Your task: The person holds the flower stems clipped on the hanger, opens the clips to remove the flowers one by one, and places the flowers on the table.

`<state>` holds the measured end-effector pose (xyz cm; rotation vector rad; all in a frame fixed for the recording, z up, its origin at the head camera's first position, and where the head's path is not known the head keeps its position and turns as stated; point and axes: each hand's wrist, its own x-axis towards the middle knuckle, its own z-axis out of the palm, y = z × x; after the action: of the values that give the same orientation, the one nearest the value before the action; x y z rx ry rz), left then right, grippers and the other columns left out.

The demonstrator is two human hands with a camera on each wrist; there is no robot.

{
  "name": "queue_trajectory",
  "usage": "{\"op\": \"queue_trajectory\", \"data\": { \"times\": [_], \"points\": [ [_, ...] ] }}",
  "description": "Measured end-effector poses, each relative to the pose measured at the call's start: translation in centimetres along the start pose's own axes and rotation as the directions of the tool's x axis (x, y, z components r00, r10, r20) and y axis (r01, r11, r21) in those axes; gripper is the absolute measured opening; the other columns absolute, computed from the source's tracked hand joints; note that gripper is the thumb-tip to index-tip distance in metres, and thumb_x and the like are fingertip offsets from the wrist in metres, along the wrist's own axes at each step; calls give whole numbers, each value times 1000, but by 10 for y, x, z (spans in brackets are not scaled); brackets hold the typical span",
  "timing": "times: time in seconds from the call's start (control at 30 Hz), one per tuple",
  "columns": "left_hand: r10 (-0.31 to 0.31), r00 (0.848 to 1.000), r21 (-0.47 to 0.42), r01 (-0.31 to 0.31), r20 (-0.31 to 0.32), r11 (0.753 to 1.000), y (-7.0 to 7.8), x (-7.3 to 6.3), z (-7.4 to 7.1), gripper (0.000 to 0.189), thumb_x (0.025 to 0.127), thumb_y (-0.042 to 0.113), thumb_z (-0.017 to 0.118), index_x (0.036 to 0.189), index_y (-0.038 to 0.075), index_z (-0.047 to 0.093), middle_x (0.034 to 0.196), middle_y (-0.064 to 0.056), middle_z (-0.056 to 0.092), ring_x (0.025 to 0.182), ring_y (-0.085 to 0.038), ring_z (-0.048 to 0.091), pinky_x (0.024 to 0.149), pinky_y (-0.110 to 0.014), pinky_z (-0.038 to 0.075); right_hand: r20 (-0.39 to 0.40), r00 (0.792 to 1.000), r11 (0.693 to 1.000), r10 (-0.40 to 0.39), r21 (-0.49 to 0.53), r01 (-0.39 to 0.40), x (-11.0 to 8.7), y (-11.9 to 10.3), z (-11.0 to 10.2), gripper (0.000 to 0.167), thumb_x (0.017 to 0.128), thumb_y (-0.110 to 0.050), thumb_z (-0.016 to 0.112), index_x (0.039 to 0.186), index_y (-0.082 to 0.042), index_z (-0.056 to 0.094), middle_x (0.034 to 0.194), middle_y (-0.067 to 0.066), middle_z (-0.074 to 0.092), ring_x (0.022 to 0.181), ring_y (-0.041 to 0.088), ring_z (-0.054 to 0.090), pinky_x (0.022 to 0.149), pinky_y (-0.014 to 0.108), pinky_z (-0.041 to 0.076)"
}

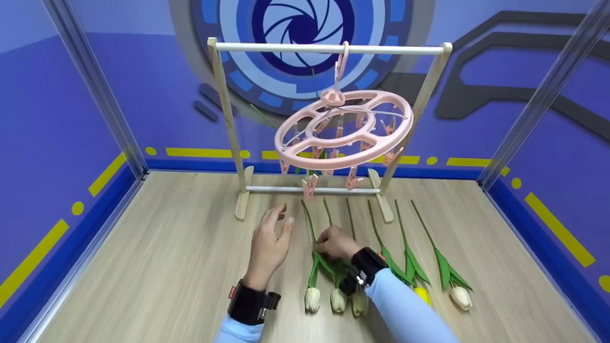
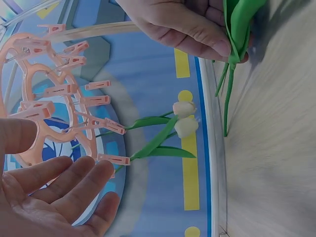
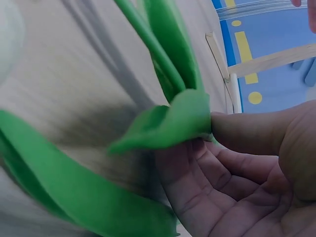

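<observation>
My right hand [image 1: 337,244] pinches an artificial white tulip [image 1: 312,300], the leftmost of a row on the table, between thumb and fingers where its green leaves [image 3: 173,123] meet the stem. My left hand [image 1: 269,243] is raised left of that tulip, fingers loosely extended and holding nothing. In the left wrist view, the left hand [image 2: 64,192] appears in front of a pink round clip hanger [image 1: 329,164]. Two white tulips [image 2: 185,127] hang head-down from the hanger's clips [image 2: 114,159].
The hanger hooks over the top bar [image 1: 286,47] of a wooden stand [image 1: 224,100], whose feet rest on the table [image 1: 157,267]. Several more tulips lie rightward, including a yellow one [image 1: 422,295] and a white one [image 1: 461,297]. Blue panels [image 1: 71,119] enclose the table.
</observation>
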<state>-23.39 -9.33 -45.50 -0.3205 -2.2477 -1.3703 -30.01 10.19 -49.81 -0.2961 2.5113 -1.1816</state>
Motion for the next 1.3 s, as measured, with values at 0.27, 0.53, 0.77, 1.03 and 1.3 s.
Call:
{"op": "queue_trajectory", "data": {
  "times": [0.27,0.53,0.77,1.03,1.3],
  "points": [
    [5,1000,10,-5,-5,1000,-2,0,0,37,105,14,60,136,-7,60,133,-23,64,118,-40,64,99,-55,51,22,1000,1000,-3,0,3,-4,-1,-2,6,93,-2,72,91,4,73,80,7,68,67,18,67,63,35,61],
    [6,1000,10,-6,0,1000,-2,-1,1,36,105,13,60,135,-6,60,133,-23,63,118,-39,64,99,-54,51,81,997,1000,-2,-13,3,-13,-5,-12,7,95,0,70,89,5,72,81,16,73,71,29,75,65,37,62],
    [4,1000,10,-4,-7,1000,-3,-1,1,36,105,12,60,135,-6,61,133,-24,64,117,-41,64,98,-55,52,92,994,998,-58,-13,60,-24,-5,-23,9,94,-1,69,96,7,73,83,18,74,73,28,74,68,39,63],
    [-8,1000,16,7,10,1000,-2,-2,2,38,105,13,60,137,-7,59,133,-24,63,118,-41,64,99,-55,51,120,970,974,-213,-53,220,-43,0,-49,17,96,-2,64,106,9,71,87,17,72,76,39,72,68,48,61],
    [-2,1000,-7,2,-5,1000,-1,-1,-3,39,105,12,60,139,-8,57,135,-25,62,120,-42,62,101,-56,50,100,935,933,-339,-94,348,-66,-8,-79,24,101,-9,62,119,5,70,98,14,72,83,30,71,71,41,60]
  ]
}}
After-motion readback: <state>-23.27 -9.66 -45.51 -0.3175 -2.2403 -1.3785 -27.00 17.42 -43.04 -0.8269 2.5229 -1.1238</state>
